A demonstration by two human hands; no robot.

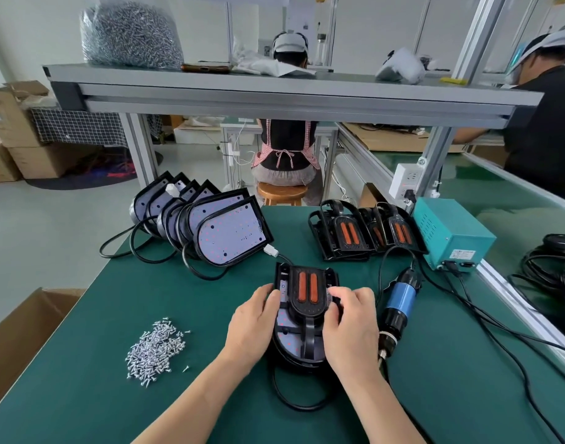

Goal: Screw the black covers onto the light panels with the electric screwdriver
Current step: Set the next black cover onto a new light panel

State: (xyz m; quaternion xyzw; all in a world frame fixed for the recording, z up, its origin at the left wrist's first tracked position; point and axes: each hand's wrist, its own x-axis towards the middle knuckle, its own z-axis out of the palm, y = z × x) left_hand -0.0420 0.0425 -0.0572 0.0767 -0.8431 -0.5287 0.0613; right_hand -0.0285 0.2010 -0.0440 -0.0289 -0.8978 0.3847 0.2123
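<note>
Mid-table: your left hand [252, 325] gripped the nine-o'clock edge of the white-faced, black-framed light panel [284, 339]. Your right hand [351, 318] pinched the three-o'clock rim of the black plastic cover with orange strips [307, 293] resting on it. Both probably light, rigid and smooth; hold them by the edges.

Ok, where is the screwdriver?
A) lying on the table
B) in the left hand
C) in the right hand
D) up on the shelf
A: the screwdriver lies on the table beside the right hand, and that hand and the left hand both hold the cover.
</note>
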